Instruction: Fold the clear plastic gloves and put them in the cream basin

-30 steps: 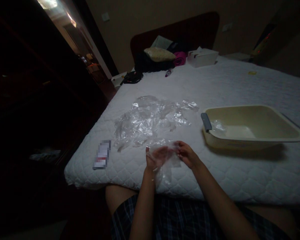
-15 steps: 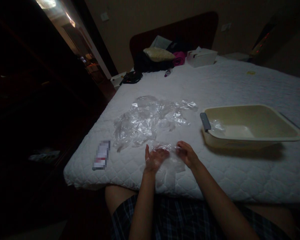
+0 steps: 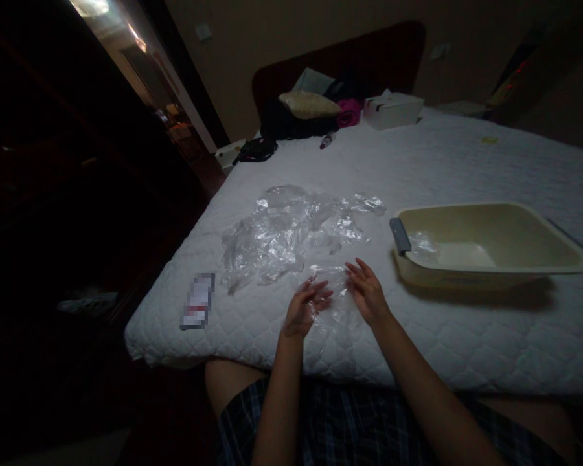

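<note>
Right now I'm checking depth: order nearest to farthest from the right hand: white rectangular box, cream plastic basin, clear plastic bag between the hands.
1. Clear plastic bag: immediately left.
2. Cream plastic basin: right.
3. White rectangular box: toward the dark curved headboard.

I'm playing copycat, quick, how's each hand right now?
Left hand: open, loosely curled, clear plastic against it.
Right hand: open, beside the plastic; whether it's touching can't be told.

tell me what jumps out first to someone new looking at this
Probably the big cream tub on the white bed, at the picture's right. Then the shiny spread of clear plastic to its left and, nearer the viewer, the left hand and right hand with thin clear film at their fingers.
</note>
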### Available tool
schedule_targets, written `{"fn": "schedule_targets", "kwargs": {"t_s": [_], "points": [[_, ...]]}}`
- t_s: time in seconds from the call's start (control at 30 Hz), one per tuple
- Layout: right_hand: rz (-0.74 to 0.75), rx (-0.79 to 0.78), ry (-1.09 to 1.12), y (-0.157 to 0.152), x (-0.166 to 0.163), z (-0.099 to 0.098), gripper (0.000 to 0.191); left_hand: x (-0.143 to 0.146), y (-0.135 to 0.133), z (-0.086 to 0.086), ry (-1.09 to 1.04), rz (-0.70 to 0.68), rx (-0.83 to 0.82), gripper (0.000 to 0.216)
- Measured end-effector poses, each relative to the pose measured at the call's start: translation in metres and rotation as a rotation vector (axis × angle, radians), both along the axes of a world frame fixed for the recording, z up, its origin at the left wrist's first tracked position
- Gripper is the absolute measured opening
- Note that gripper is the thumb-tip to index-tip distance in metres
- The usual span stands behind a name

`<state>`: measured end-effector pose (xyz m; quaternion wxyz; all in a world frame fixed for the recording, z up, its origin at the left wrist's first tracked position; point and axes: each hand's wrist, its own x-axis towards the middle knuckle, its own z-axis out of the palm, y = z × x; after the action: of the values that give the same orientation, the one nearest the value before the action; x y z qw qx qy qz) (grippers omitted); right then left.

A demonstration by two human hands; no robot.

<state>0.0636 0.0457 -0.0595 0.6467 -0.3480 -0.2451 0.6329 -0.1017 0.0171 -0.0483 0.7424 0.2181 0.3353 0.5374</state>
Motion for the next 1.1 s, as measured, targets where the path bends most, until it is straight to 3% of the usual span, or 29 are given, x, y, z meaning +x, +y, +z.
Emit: {"fn": "schedule_targets", "kwargs": {"t_s": [0.17, 0.3, 0.6, 0.77, 0.9, 1.1], "points": [[-0.122, -0.003, 0.016, 0.002, -0.002, -0.004, 0.041, 0.001, 0.000, 0.000, -0.006, 0.026, 0.001, 0.034], [-0.098, -0.091, -0.021, 0.004, 0.000, -0.006, 0.036, 0.001, 0.002, -0.004, -0.091, 0.041, 0.030, 0.032], [-0.094, -0.094, -0.431, 0.010, 0.013, -0.007, 0.039, -0.001, 0.000, 0.000, -0.146, 0.009, -0.018, 0.031], [-0.084, -0.059, -0.534, 0.023, 0.032, -0.003, 0.041, -0.003, -0.001, -0.008, -0.196, 0.042, -0.099, 0.026], [-0.049, -0.015, -0.587, 0.028, 0.040, -0.005, 0.044, -0.009, -0.009, -0.012, -0.113, 0.095, -0.129, 0.020], [-0.052, 0.048, -0.720, 0.027, 0.035, -0.011, 0.046, -0.020, -0.031, -0.004, 0.082, 0.141, -0.215, 0.023]]}}
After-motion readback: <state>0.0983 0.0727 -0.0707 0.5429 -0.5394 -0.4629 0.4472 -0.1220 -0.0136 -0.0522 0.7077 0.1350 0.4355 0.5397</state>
